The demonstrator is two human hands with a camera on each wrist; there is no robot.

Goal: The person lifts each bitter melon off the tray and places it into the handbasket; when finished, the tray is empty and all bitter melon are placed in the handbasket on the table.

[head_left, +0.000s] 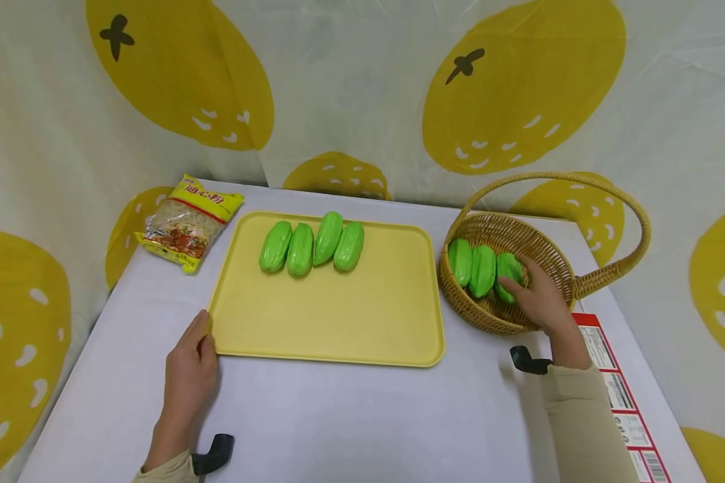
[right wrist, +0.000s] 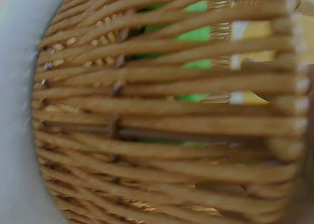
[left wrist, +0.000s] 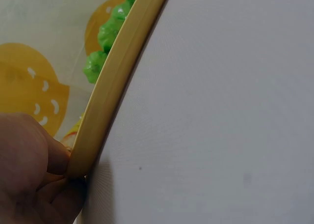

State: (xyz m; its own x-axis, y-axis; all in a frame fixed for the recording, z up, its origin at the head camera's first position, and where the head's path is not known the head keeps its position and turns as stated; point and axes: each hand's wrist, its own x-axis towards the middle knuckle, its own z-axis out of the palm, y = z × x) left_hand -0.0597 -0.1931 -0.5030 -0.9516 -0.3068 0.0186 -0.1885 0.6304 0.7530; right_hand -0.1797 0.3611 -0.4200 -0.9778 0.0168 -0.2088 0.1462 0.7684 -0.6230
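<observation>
Several glossy green ridged star fruits lie side by side at the back of a yellow tray. My left hand grips the tray's front left corner; in the left wrist view its thumb and fingers pinch the rim. To the right stands a wicker basket with a tall handle, holding three more star fruits. My right hand reaches inside, thumb and fingers around the rightmost star fruit. The right wrist view shows mostly basket weave, with green behind the gaps; the fingers' grip is hidden there.
A yellow plastic food bag lies at the back left, beside the tray. On the right, a printed red and white sheet lies partly under my right forearm. A fruit-patterned curtain hangs behind the white table.
</observation>
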